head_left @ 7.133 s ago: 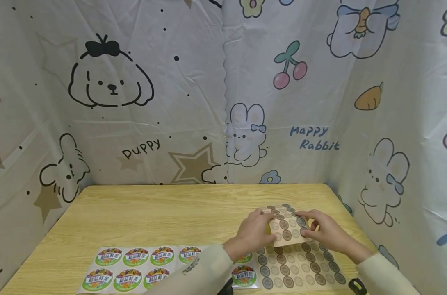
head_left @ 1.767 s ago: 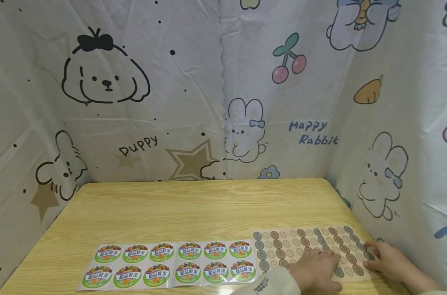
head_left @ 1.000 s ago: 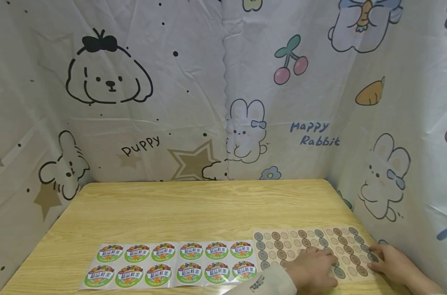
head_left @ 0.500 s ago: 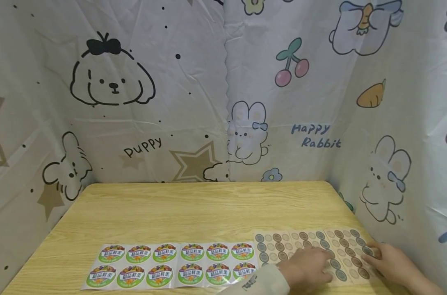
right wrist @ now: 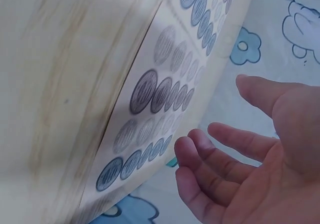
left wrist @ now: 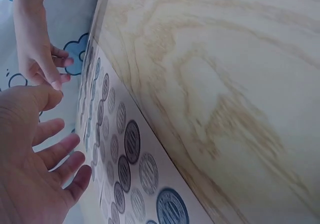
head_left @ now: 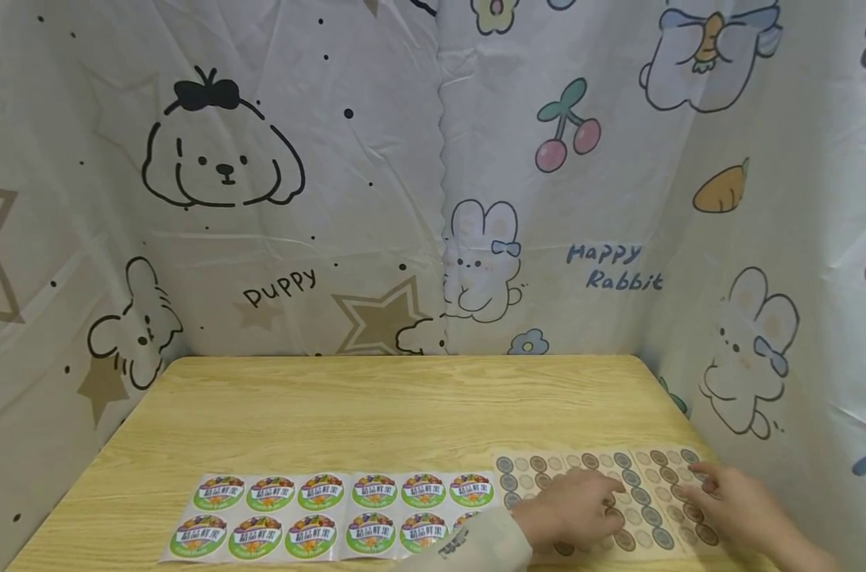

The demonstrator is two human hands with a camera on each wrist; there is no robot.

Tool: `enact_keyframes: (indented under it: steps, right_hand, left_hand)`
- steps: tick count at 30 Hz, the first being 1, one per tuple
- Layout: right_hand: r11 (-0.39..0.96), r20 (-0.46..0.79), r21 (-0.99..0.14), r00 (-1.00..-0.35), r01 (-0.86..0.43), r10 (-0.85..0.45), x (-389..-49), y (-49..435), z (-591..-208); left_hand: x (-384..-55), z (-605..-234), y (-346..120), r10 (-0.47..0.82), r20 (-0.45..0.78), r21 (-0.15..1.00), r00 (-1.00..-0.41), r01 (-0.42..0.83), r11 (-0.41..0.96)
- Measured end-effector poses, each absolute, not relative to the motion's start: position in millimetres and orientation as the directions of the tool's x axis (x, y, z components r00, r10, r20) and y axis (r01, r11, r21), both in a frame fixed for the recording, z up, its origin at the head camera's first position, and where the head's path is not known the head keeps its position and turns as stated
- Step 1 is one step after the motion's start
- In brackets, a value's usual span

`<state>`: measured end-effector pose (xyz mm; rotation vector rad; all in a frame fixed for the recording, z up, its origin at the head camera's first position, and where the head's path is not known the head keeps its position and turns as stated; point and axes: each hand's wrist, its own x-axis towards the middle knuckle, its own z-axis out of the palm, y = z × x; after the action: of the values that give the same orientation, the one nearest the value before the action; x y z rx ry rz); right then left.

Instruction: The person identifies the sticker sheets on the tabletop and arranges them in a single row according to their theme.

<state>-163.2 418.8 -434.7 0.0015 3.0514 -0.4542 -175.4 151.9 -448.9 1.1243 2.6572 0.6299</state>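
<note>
A long beige sheet of round coin-like stickers (head_left: 526, 477), in brown, grey-blue and pale rows, lies flat at the table's right front, with fold lines across it. Over its middle is my left hand (head_left: 572, 508), which covers part of the stickers. In the left wrist view this hand's fingers are relaxed and slightly bent, holding nothing. My right hand (head_left: 736, 504) hovers over the sheet's right end. The right wrist view shows its loosely bent fingers (right wrist: 215, 169) apart from the paper, also with nothing in them.
Left of the coin stickers lies a white sheet of oval fruit labels (head_left: 343, 516), partly under my left sleeve (head_left: 476, 544). Both rest on a wood-grain table (head_left: 404, 397). A printed curtain (head_left: 376, 199) stands behind and at both sides.
The raised coin sticker section held in both hands earlier now lies flat, extending right. Just now my left hand has slid left and my right hand has come off the sheet's right edge.
</note>
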Motion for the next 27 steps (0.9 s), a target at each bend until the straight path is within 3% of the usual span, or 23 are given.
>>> enact_keyframes:
  steps: [6,16,27]
  right_hand:
    - [0.949,-0.088,-0.314,-0.996,0.018,-0.010,-164,403,-434]
    - [0.933,-0.038,-0.358,-0.998,-0.035,-0.052,-165,373,-427]
    - [0.929,-0.102,-0.370,-0.994,-0.002,-0.042,-169,354,-425]
  left_hand:
    - [-177,-448,138,0.725,0.022,0.453,-0.689,0.653,0.607]
    - [-180,-453,112,0.724,0.022,0.501,-0.690,0.634,0.589]
    - [-181,-453,77,0.734,0.085,0.533,-0.674,0.653,0.538]
